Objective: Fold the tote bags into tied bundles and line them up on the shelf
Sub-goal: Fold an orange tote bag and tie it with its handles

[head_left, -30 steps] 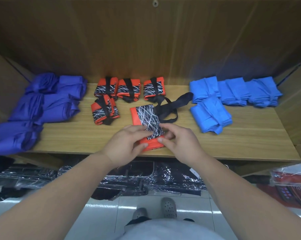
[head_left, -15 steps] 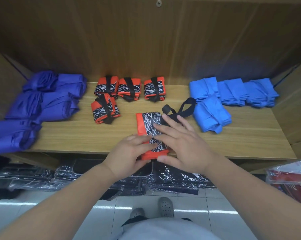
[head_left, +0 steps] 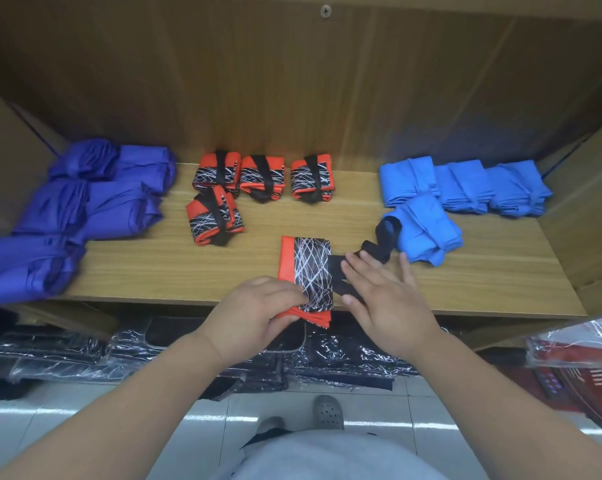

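Wooden shelf [head_left: 465,278] against a plain back panel [head_left: 292,98], stocked in three colour groups: purple bundles [head_left: 85,202] at left, four tied orange bundles [head_left: 261,176] toward the back, light blue bundles [head_left: 465,188] at right. Near the front edge, a folded orange-and-black tote bag [head_left: 306,268], not yet tied, its near end overhanging the shelf.

Left hand [head_left: 254,313]: pinching that overhanging end. Right hand [head_left: 386,299]: flat, fingers spread, pressing the black handles [head_left: 379,247] just beside the bag's right edge. Loose strap loop lying against the nearest blue bundle [head_left: 427,230].

Likely risks:
- Folds springing open on easing the pinch before wrapping.
- Bag sliding off the shelf to the floor, given so little support under its near end.
- Blue bundle dragged out of line by pulling the strap taut without first freeing it.
- A slack, lopsided tie from wrapping off-centre.
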A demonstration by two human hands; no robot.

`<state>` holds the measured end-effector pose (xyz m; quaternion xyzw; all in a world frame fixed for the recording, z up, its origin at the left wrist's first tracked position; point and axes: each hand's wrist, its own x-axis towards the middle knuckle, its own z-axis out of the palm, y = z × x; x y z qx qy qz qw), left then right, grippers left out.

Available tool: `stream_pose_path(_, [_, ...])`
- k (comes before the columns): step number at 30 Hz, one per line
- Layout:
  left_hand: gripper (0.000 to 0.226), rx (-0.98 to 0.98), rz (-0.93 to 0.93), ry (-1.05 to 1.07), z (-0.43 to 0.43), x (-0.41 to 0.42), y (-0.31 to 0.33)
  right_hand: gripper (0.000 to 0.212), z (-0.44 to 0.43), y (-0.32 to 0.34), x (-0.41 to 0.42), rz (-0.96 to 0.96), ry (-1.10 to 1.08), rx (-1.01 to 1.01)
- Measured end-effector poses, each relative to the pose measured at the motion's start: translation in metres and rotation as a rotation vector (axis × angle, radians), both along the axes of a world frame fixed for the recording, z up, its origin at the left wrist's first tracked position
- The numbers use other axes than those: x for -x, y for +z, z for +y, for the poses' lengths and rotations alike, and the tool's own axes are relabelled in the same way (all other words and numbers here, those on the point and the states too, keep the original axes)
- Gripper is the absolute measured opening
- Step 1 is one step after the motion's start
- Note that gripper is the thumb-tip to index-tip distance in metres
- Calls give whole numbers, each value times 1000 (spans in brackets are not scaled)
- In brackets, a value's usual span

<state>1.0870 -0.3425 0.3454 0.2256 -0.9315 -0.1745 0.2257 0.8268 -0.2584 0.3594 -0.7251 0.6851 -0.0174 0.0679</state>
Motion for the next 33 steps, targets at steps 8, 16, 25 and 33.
stream_pose_path(8, [27,-104,-46,13,1,-3,10,54,-20,21,-10,101,26,161])
stream_pose_path(16, [31,-144,-47,45,0,-20,13,37,-55,51,12,37,88,-36])
stream_pose_path(25, [36,-271,-15,207,-6,-34,22,9,-53,76,9,-1165,-328,-101])
stream_pose_path(33, [28,-355,-13,250,-8,-35,22,17,-57,73,4,-1706,-647,-43])
